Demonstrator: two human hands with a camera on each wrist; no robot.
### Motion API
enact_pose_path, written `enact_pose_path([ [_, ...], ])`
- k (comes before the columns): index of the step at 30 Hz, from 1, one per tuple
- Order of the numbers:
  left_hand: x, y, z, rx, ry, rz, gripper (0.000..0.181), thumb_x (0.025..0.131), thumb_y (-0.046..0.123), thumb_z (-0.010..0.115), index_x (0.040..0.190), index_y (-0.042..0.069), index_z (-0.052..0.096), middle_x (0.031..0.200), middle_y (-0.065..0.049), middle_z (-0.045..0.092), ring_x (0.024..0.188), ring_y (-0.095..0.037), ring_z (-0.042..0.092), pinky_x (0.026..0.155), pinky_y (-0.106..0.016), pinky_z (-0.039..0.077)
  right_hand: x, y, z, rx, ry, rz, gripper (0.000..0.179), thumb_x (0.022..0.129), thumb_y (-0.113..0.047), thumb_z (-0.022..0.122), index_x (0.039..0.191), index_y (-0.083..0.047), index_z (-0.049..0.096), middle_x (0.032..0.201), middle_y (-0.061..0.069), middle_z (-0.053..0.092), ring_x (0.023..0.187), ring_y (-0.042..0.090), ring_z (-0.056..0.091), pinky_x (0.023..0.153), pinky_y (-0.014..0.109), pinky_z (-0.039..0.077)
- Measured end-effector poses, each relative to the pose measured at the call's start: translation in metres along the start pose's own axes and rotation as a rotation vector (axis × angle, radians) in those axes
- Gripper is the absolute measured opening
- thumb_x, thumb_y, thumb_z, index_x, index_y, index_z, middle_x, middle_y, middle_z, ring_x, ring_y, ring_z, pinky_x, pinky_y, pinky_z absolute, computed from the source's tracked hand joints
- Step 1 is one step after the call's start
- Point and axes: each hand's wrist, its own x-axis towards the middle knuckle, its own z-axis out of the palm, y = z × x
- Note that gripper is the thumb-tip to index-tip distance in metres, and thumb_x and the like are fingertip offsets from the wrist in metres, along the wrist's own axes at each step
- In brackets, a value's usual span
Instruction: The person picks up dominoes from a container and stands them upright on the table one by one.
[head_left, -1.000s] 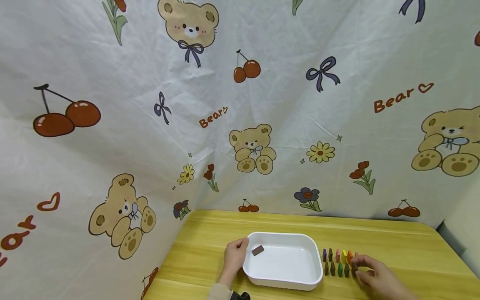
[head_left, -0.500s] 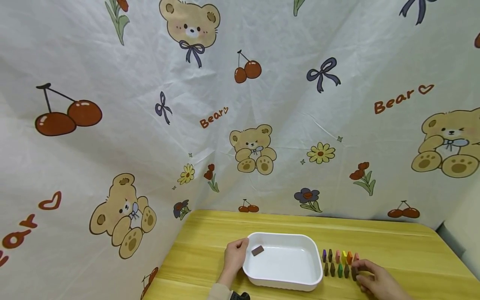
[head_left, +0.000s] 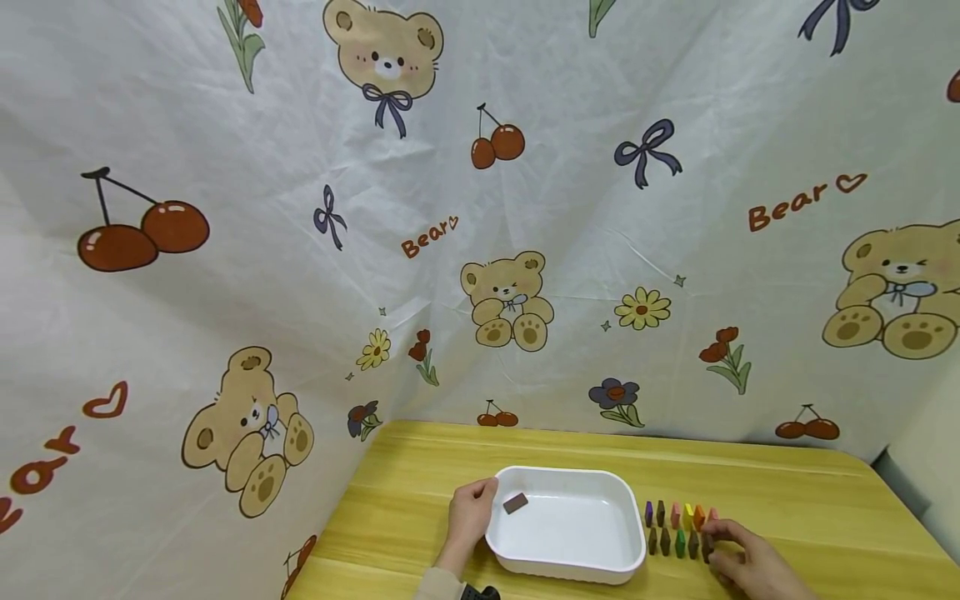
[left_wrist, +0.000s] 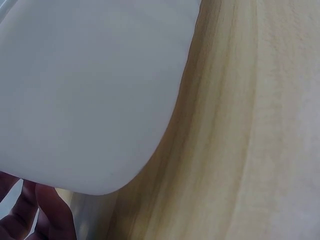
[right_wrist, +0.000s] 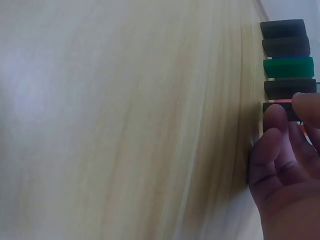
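A white rectangular tray [head_left: 566, 529] stands on the wooden table, with one dark brown domino [head_left: 516, 503] lying flat in its far left corner. My left hand [head_left: 470, 515] grips the tray's left rim with curled fingers; in the left wrist view some fingers [left_wrist: 55, 212] show under the tray's edge. Right of the tray, dominoes stand on edge in two rows. My right hand [head_left: 746, 558] pinches the dark brown domino [right_wrist: 292, 113] at the right end of the near row between thumb and finger, partly covering it.
The near row also holds a green domino [head_left: 680, 543] among dark brown ones. Behind it stand purple [head_left: 648, 512], yellow [head_left: 688, 516], orange [head_left: 700, 517] and pink dominoes, closely spaced. A printed bear cloth [head_left: 555, 208] hangs behind the table.
My right hand has come slightly nearer the body, uncovering the far row's pink end domino. The pinched domino has since shifted slightly left, toward its neighbour. The left hand and tray stay put.
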Motion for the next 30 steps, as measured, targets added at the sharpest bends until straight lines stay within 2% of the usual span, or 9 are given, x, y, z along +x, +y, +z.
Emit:
enact_pose_path([
  [4,0.0,-0.001,0.0,-0.001,-0.003,-0.003,0.026,0.098,0.032,0.07,0.104,0.01,0.083,0.101,-0.007,0.08,0.092,-0.019,0.071,0.079,-0.035,0.06,0.0,-0.005,-0.002,-0.087,0.044,-0.018,0.051,0.101,-0.018,0.064,0.139,0.011,0.047,0.132,0.038,0.053,0.074,0.009,0.057,0.062,0.029,0.047],
  [8,0.0,0.0,0.0,-0.005,-0.004,-0.003,0.026,0.098,0.033,0.07,0.103,0.011,0.083,0.101,-0.007,0.08,0.092,-0.019,0.071,0.079,-0.034,0.06,0.0,-0.014,-0.003,-0.246,0.137,-0.024,0.049,0.098,-0.024,0.07,0.135,0.005,0.055,0.131,0.023,0.063,0.101,0.01,0.061,0.072,0.026,0.049],
  [9,0.0,0.0,0.0,-0.006,-0.004,-0.004,0.026,0.098,0.033,0.07,0.103,0.011,0.083,0.101,-0.007,0.08,0.092,-0.019,0.071,0.079,-0.034,0.06,0.001,-0.016,-0.002,-0.263,0.151,-0.023,0.049,0.097,-0.024,0.071,0.134,0.004,0.056,0.13,0.02,0.064,0.102,0.011,0.061,0.072,0.026,0.049],
  [11,0.0,0.001,-0.001,-0.01,-0.004,-0.004,0.026,0.097,0.032,0.07,0.103,0.011,0.083,0.101,-0.007,0.08,0.092,-0.019,0.071,0.078,-0.034,0.06,0.0,-0.021,0.0,-0.282,0.179,-0.014,0.046,0.097,-0.023,0.071,0.133,0.002,0.057,0.127,0.017,0.065,0.092,0.013,0.06,0.069,0.025,0.049],
  [14,0.0,0.001,-0.001,-0.013,-0.006,-0.003,0.025,0.098,0.032,0.07,0.103,0.01,0.083,0.101,-0.008,0.08,0.092,-0.019,0.071,0.078,-0.033,0.06,-0.001,-0.029,0.004,-0.256,0.208,-0.002,0.043,0.097,-0.02,0.072,0.132,0.0,0.059,0.118,0.012,0.065,0.07,0.01,0.05,0.059,0.025,0.044],
  [16,-0.001,0.001,-0.001,-0.015,-0.008,-0.005,0.026,0.098,0.031,0.07,0.103,0.01,0.083,0.101,-0.008,0.08,0.093,-0.019,0.071,0.078,-0.033,0.06,-0.002,-0.034,0.007,-0.244,0.224,0.005,0.041,0.096,-0.018,0.072,0.131,-0.001,0.059,0.112,0.008,0.064,0.064,0.01,0.046,0.056,0.025,0.044],
  [19,-0.002,0.003,-0.001,-0.017,-0.01,-0.005,0.026,0.098,0.031,0.07,0.103,0.009,0.083,0.102,-0.009,0.08,0.093,-0.02,0.072,0.079,-0.034,0.061,-0.001,-0.043,0.011,-0.251,0.244,0.001,0.041,0.095,-0.015,0.073,0.131,-0.001,0.06,0.107,0.006,0.062,0.063,0.01,0.047,0.056,0.025,0.044],
  [23,-0.002,0.003,-0.001,-0.018,-0.012,-0.007,0.026,0.098,0.031,0.07,0.104,0.009,0.083,0.103,-0.009,0.08,0.095,-0.021,0.072,0.08,-0.034,0.061,0.0,-0.054,0.014,-0.259,0.258,-0.025,0.044,0.094,-0.018,0.075,0.131,-0.001,0.06,0.112,0.01,0.064,0.066,0.01,0.048,0.057,0.024,0.044],
  [30,-0.002,0.005,-0.002,-0.015,-0.016,-0.011,0.027,0.098,0.032,0.069,0.105,0.009,0.082,0.105,-0.009,0.08,0.096,-0.022,0.072,0.081,-0.036,0.061,0.007,-0.07,0.027,-0.221,0.225,-0.12,0.042,0.093,-0.015,0.076,0.129,0.0,0.061,0.114,0.013,0.067,0.063,0.007,0.047,0.053,0.023,0.043],
])
